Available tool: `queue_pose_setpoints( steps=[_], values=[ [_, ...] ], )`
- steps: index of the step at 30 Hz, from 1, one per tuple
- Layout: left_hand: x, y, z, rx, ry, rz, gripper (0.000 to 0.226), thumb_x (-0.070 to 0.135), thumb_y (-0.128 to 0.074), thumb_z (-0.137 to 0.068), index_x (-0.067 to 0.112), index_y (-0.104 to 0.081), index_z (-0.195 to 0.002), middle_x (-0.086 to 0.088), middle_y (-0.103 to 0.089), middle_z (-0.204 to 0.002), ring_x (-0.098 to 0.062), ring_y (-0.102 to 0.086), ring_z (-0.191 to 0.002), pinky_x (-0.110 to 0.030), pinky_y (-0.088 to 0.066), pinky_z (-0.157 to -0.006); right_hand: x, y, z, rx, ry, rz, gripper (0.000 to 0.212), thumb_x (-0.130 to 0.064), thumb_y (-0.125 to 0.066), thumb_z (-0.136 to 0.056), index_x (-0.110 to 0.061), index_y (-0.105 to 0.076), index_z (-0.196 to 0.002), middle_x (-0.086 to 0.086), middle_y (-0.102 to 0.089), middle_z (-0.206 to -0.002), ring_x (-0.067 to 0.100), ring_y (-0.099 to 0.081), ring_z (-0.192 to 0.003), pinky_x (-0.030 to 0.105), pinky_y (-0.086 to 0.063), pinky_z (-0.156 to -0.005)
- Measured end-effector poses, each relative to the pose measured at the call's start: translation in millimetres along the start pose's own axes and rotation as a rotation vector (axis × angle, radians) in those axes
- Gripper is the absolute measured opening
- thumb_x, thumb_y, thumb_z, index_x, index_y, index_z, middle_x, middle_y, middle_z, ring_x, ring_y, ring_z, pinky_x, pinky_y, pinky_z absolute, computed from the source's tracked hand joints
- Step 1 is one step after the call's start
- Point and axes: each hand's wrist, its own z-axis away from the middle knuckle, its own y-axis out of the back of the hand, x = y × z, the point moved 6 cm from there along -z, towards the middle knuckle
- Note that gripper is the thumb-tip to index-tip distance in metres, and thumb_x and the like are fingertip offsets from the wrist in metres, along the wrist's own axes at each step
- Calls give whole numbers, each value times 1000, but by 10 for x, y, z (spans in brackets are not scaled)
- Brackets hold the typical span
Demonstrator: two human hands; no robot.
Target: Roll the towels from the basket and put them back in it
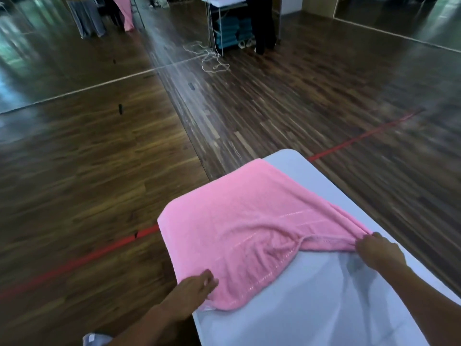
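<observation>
A pink towel (232, 221) lies spread over the far part of a white table (311, 308), its left side hanging over the table's left edge. My left hand (197, 287) grips the towel's near left corner at the table edge. The near right corner is pinched by my right hand (379, 250), and the hem between the two hands sags in a wrinkled curve. No basket is in view.
Dark wooden floor with a red line (74, 260) surrounds the table. Far back stand a person's legs (264, 26) beside a table with stacked teal towels (229, 31) under it, and loose cords (212, 58) lie on the floor.
</observation>
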Motion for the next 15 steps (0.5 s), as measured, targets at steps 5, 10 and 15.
queue_pose_setpoints(
  steps=[5, 10, 15],
  values=[
    [-17, -42, -288, 40, 167, -36, 32, 55, -40, -97, 31, -49, -115, -1, -67, -80, -16, -62, -77, -32, -45, -72, -156, 72, -111, 20, -124, -137, 70, -73, -26, -90, -21, -60, -123, 9, -65, -119, 28, -62, -107, 38, -45, -94],
    [71, -76, -477, 324, 40, -288, 44, 58, -44, -92, 19, -65, -87, -3, -57, -121, -24, -48, -115, -37, -41, -93, -342, 131, -317, 10, -163, -79, 66, -56, -61, -84, -12, -47, -131, 12, -53, -127, 29, -53, -117, 39, -42, -99],
    [0, -235, -588, 281, 98, -193, 41, 57, -54, -89, 16, -54, -92, -11, -29, -156, -29, -23, -145, -45, -24, -116, -839, 270, -555, 124, 151, -99, 36, -16, -48, -95, -7, -45, -129, 17, -43, -126, 33, -44, -117, 45, -45, -93]
  ],
)
